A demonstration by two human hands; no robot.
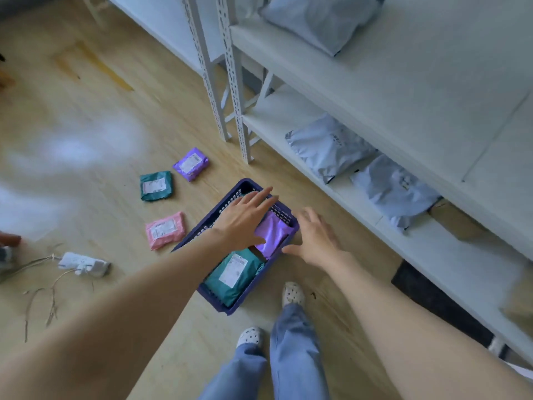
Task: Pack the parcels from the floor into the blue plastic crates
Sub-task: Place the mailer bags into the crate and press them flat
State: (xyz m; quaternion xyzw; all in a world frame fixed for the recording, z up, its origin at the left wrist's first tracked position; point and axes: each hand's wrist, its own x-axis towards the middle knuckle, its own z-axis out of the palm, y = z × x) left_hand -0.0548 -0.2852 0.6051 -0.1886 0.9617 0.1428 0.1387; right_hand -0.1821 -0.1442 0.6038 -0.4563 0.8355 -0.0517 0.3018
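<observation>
Currently both hands are open and grip nothing: the left hand (245,217) is spread over the blue crate (215,303), the right hand (314,238) just beside its right rim. Inside it, a teal parcel (233,274) lies at the near end and a purple parcel (272,233) leans against the right wall. A pink parcel (165,230), a green parcel (156,186) and a violet parcel (191,164) lie on the floor (95,116) left of the crate. Risk: the leaning parcel likely wastes space; later parcels may overtop the rim and slide out.
</observation>
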